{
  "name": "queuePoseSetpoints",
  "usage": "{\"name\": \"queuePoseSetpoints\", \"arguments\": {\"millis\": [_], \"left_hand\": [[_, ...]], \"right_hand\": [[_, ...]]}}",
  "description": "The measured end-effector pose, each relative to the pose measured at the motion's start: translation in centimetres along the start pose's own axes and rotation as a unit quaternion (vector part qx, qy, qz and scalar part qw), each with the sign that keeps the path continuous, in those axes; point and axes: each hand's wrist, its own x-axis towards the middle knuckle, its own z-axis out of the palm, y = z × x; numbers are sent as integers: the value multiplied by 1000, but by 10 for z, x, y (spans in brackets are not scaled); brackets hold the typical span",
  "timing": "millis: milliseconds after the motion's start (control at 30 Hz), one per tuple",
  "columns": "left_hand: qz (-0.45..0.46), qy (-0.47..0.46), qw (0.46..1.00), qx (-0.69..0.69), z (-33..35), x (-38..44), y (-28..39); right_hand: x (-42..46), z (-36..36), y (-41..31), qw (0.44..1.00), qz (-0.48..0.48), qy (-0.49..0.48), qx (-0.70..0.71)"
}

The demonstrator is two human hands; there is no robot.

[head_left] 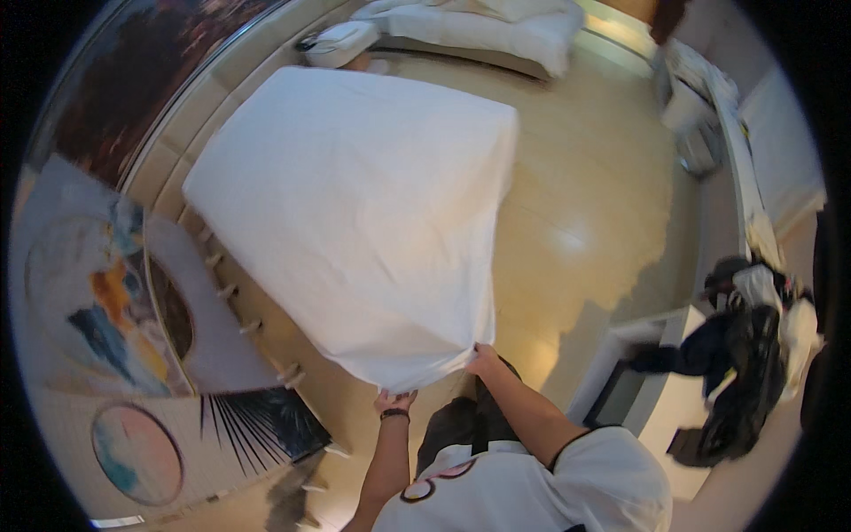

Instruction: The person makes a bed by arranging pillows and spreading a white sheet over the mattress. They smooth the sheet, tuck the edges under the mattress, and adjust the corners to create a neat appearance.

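Note:
A white sheet (372, 199) is spread over what looks like a bed in front of me, with soft wrinkles near its closest corner. My left hand (397, 401), a dark band on its wrist, grips the sheet's lower edge with the fingers curled at the hem. Farther right, my right hand (483, 359) holds the same cloth by its side edge. Between the two hands the fabric is pulled into folds. Whatever lies beneath the sheet is hidden.
A padded beige headboard (179, 143) runs along the upper left. Decorated panels (93, 299) stand at left above small pale feet. Dark clothing (731, 372) lies on a white unit at right. A white-covered couch or bed (479, 26) stands beyond the tiled floor (585, 166).

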Motion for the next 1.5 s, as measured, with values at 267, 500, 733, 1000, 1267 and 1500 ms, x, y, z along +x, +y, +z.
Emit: {"name": "queuePoseSetpoints", "arguments": {"millis": [267,500,733,1000,1267,1500], "left_hand": [[130,-70,965,-218,-23,55,-16],[24,-72,983,-169,-69,63,-31],[110,38,992,-47,-81,60,-34],[9,-133,967,-219,-89,11,-28],[17,-124,965,-229,-114,1,-9],[73,-233,885,-396,-147,0,39]], "right_hand": [[-80,-26,-27,895,-96,-61,-432],[-54,-43,-59,708,-302,244,-590],[5,26,4,376,-400,-58,-834],[-59,43,233,27,-226,-183,-956],[-54,27,234,68,-238,-241,-938],[-54,30,259,319,-97,-232,-914]]}}
